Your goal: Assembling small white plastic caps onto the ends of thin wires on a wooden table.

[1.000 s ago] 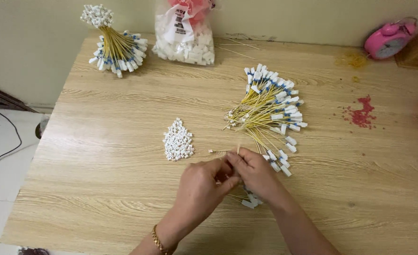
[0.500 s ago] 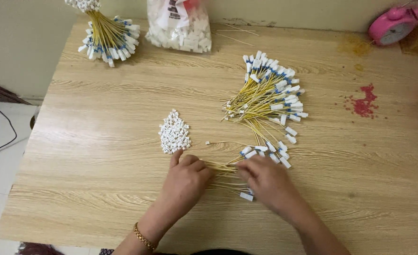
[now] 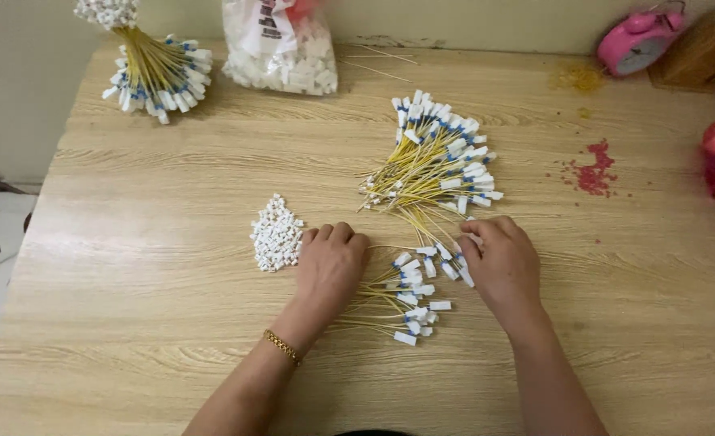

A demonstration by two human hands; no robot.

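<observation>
- Left hand [image 3: 331, 262] lies palm down on the wooden table [image 3: 131, 323], fingers together and slightly curled, resting on the bare yellow ends of a small bundle of wires [image 3: 402, 299]; nothing clamped between the fingers as far as can be seen
- Right hand [image 3: 503, 262] also palm down, fingertips bent onto the white-tagged ends at the upper right of the same bundle; whether a wire is pinched under those fingers cannot be told
- Small bundle lies between the two hands, just below them toward the near edge, wires fanned roughly left to right, white and blue tags at the right end
- Large fan of wires [image 3: 438, 165] sits just beyond the right hand, near table centre, tags outward to the upper right, its lowest strands reaching down to the right fingertips
- Heap of small white connectors [image 3: 276, 234] just left of the left hand, near but not touching
- Tied sheaf of wires [image 3: 151, 64] at the far left corner, well apart from both hands
- Clear bag of white parts [image 3: 280, 52] at the far edge, beside the sheaf
- Pink alarm clock [image 3: 636, 40] far right corner; red crumbs [image 3: 593, 171] scattered on the table right of the large fan
- Thin gold bracelet [image 3: 283, 347] on the left wrist
</observation>
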